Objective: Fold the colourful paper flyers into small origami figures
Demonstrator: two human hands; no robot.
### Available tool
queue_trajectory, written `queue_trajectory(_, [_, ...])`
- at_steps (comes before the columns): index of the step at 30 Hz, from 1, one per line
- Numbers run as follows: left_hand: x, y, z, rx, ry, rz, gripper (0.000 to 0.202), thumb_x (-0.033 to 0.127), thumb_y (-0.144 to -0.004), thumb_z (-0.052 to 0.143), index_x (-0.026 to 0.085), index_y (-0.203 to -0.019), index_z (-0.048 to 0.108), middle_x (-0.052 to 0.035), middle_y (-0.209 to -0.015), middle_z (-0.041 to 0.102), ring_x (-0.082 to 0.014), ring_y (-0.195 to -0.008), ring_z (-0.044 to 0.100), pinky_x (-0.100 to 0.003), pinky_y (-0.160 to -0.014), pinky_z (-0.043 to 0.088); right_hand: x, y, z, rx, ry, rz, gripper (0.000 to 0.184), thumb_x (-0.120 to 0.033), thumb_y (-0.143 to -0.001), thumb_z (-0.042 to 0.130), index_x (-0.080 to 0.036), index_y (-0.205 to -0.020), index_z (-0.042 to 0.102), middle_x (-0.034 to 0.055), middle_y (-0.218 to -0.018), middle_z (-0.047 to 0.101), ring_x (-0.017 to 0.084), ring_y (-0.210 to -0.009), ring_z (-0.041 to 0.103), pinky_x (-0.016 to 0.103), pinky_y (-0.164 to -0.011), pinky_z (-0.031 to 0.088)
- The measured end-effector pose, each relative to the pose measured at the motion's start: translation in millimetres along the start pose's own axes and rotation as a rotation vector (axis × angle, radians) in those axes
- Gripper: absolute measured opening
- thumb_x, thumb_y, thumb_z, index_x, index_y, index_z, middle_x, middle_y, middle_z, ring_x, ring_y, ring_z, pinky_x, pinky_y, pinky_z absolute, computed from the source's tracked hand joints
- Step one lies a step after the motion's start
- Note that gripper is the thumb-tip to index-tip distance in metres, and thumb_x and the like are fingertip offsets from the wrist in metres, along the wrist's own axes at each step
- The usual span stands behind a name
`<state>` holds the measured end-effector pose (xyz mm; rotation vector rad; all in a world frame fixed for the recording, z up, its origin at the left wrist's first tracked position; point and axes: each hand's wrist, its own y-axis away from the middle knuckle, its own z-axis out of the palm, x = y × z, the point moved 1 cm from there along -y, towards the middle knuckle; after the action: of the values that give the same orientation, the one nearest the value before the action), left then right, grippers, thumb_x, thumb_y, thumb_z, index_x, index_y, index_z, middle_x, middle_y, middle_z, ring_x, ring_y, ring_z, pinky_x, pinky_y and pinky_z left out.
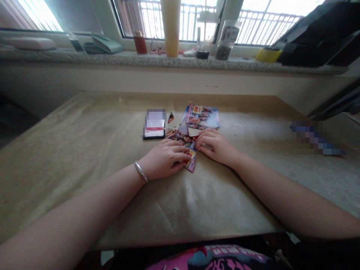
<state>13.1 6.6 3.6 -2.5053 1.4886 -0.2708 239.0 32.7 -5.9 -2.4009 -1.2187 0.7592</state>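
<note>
A colourful printed paper [192, 161], creased into angled flaps, lies on the table between my hands. My left hand [168, 157], with a silver bangle [141, 171] at the wrist, has its fingers and thumb closed on the left side of the paper. From the right, my right hand [215, 146] pinches the paper's edge with bent fingertips. My fingers hide part of the paper. Just beyond, a stack of printed sheets [206, 115] lies flat. A small triangular paper scrap [171, 117] is left of the stack.
A phone [154, 125] with a lit, blurred screen lies left of the papers. At the far right of the table [112, 112] is a blurred bluish object [317, 138]. Bottles, a yellow cylinder [172, 30] and a dark bag [315, 35] stand along the windowsill [107, 58].
</note>
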Motion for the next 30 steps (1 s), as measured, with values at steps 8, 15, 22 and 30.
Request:
queue_trajectory(8, [4.8, 1.5, 4.6, 0.031, -0.070, -0.007, 0.025, 0.033, -0.094, 0.044, 0.024, -0.109, 0.063, -0.0005, -0.124, 0.062, -0.0214, -0.109, 0.055, -0.038, -0.093, 0.039, 6.9, 1.0, 3.0, -0.015, -0.007, 0.020, 0.006, -0.019, -0.082, 0.059, -0.022, -0.077, 0.060, 0.0040, -0.086, 0.067, 0.021, -0.095, 0.057, 0.039, -0.092, 0.043])
queue_trajectory(15, [5.5, 1.2, 3.3, 0.025, -0.051, -0.005, 0.025, 0.034, -0.095, 0.044, 0.024, -0.108, 0.063, -0.0013, -0.124, 0.063, -0.0215, -0.110, 0.054, -0.036, -0.092, 0.039, 4.2, -0.8, 3.3, -0.020, -0.039, 0.061, 0.005, -0.017, -0.081, 0.060, -0.022, -0.079, 0.060, 0.0042, -0.087, 0.066, 0.021, -0.096, 0.057, 0.038, -0.090, 0.043])
queue_trajectory(22, [5.9, 0.5, 2.3, 0.014, -0.042, 0.008, 0.026, 0.032, -0.096, 0.042, 0.024, -0.108, 0.063, -0.0017, -0.124, 0.062, -0.0206, -0.111, 0.053, -0.036, -0.093, 0.038, 1.0, 0.1, 3.8, 0.115, -0.051, 0.114, 0.007, -0.019, -0.082, 0.059, -0.021, -0.084, 0.065, 0.0069, -0.097, 0.059, 0.020, -0.096, 0.056, 0.038, -0.088, 0.046])
queue_trajectory(30, [5.3, 1.2, 2.6, 0.012, -0.040, 0.002, 0.025, 0.033, -0.095, 0.044, 0.025, -0.108, 0.064, -0.0002, -0.125, 0.062, -0.0223, -0.110, 0.054, -0.038, -0.092, 0.038, 4.6, 2.7, 7.5, 0.138, -0.060, 0.400, 0.010, -0.029, -0.080, 0.062, -0.021, -0.083, 0.066, 0.0056, -0.091, 0.065, 0.019, -0.085, 0.061, 0.035, -0.078, 0.048])
